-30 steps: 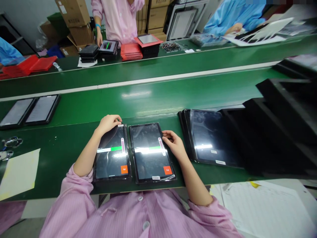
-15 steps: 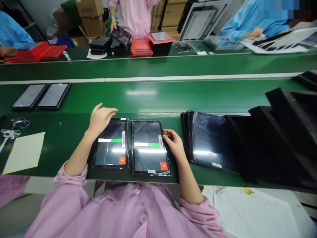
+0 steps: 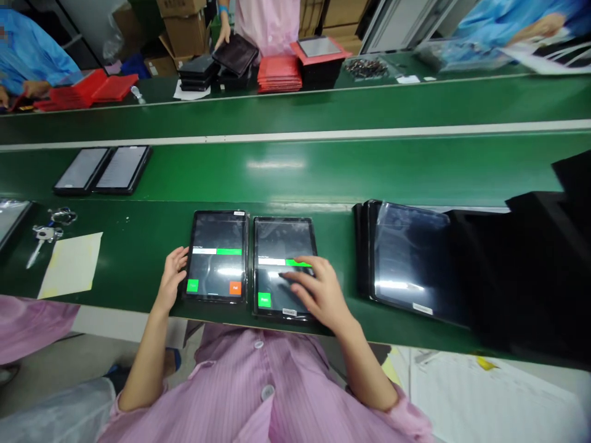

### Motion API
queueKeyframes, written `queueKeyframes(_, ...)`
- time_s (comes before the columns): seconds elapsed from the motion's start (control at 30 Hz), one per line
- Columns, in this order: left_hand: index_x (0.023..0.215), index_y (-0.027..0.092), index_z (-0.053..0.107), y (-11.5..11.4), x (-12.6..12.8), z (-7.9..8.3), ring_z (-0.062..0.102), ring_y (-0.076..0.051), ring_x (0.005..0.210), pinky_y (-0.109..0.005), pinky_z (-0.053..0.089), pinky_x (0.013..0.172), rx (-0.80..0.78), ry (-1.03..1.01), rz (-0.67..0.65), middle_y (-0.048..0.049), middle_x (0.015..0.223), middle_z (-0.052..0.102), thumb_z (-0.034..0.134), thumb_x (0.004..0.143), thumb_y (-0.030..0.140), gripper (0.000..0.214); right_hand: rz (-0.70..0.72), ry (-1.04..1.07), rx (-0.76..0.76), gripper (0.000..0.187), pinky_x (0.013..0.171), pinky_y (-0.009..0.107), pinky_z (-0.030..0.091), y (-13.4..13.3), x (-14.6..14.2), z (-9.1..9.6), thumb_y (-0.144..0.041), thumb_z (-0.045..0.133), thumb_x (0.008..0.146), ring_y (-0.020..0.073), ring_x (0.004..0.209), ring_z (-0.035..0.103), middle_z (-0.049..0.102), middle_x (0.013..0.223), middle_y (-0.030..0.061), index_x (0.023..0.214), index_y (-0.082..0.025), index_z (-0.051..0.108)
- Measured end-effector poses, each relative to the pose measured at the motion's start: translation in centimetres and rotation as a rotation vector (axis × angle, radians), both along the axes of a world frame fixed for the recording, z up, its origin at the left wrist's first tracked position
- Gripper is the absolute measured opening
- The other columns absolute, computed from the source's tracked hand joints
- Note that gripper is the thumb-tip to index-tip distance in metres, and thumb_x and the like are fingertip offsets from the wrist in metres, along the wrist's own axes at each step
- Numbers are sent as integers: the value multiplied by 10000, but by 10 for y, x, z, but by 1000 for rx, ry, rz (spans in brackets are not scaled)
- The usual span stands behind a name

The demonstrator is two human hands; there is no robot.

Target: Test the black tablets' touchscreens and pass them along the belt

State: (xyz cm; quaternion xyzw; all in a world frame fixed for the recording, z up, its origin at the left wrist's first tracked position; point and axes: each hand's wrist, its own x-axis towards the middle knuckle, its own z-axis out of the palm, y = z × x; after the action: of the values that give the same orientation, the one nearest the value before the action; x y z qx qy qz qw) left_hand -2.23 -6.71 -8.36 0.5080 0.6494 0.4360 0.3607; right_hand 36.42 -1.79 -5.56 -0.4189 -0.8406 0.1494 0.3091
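Green buttons (image 3: 192,285) are now replacing the sliders on left tablet (image 3: 217,231) and right tablet (image 3: 281,237), paired on the bench (image 3: 138,246), suggesting an advancing screen step, while, both empty, the loosely curled left hand (image 3: 172,278) is flanking the former and the half-open right hand (image 3: 325,291) is overlying the latter.

The left tablet (image 3: 216,264) and right tablet (image 3: 268,280) have smooth, glossy, glass-like faces. The green desk (image 3: 143,240) looks smooth. Right, matt black cases (image 3: 535,271); left, matt paper (image 3: 71,264); near, striped cloth shirt (image 3: 231,381); far, cardboard boxes (image 3: 185,46).
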Motion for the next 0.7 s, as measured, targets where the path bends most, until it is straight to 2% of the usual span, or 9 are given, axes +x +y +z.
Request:
queueKeyframes(0.07, 1478, 282, 201, -6, 1, -4, 417, -339, 1401, -560, 346, 1138, -39, -8, -64, -113, 1581, 364, 503, 795, 545, 792, 153, -116, 18, 285, 1009, 549, 384, -17, -8, 7, -426, 524, 968, 345, 1226, 464, 556, 1338, 116, 1103, -302, 743)
queueKeyframes(0.17, 1508, 252, 59, -10, 1, -5, 335, -335, 1455, -575, 288, 1167, -65, 24, -129, -148, 1635, 232, 461, 756, 591, 917, 219, -178, 32, 299, 1067, 599, 311, -30, -17, 9, -423, 504, 977, 364, 1289, 406, 511, 1417, 116, 1107, -311, 749)
queueKeyframes(0.33, 1508, 284, 62, -12, -11, -4, 251, -288, 1498, -526, 255, 1200, -51, 132, -272, -138, 1653, 141, 519, 818, 509, 858, 238, -162, 41, 310, 1064, 576, 332, -30, -19, 6, -356, 467, 996, 337, 1273, 422, 529, 1384, 129, 1109, -291, 748)
queueKeyframes(0.43, 1520, 316, 7, -5, -22, 2, 265, -292, 1494, -536, 308, 1170, -107, 126, -331, -148, 1650, 123, 509, 868, 517, 848, 260, -151, 50, 319, 1057, 561, 350, -30, -19, 6, -359, 457, 1000, 328, 1264, 428, 529, 1374, 133, 1094, -283, 751)
queueKeyframes(0.53, 1534, 305, 15, 17, -25, 20, 246, -299, 1498, -539, 323, 1156, -178, 175, -349, -157, 1641, 117, 432, 924, 556, 780, 263, -142, 66, 317, 1055, 560, 356, -30, -20, 5, -355, 456, 1001, 320, 1261, 433, 533, 1365, 134, 1098, -282, 749)
queueKeyframes(0.63, 1513, 281, 239, 53, -14, 45, 132, -311, 1524, -551, 211, 1199, -207, 472, -393, -130, 1636, 130, 416, 957, 544, 640, 259, -149, 72, 303, 1051, 563, 362, -29, -22, 4, -339, 473, 995, 320, 1251, 444, 544, 1359, 133, 1123, -289, 743)
queueKeyframes(0.7, 1476, 269, 346, 82, 0, 61, 125, -304, 1522, -559, 146, 1210, -170, 658, -463, -128, 1621, 198, 402, 974, 515, 562, 260, -162, 69, 296, 1045, 569, 363, -29, -24, 5, -335, 483, 991, 326, 1244, 451, 553, 1354, 135, 1119, -292, 746)
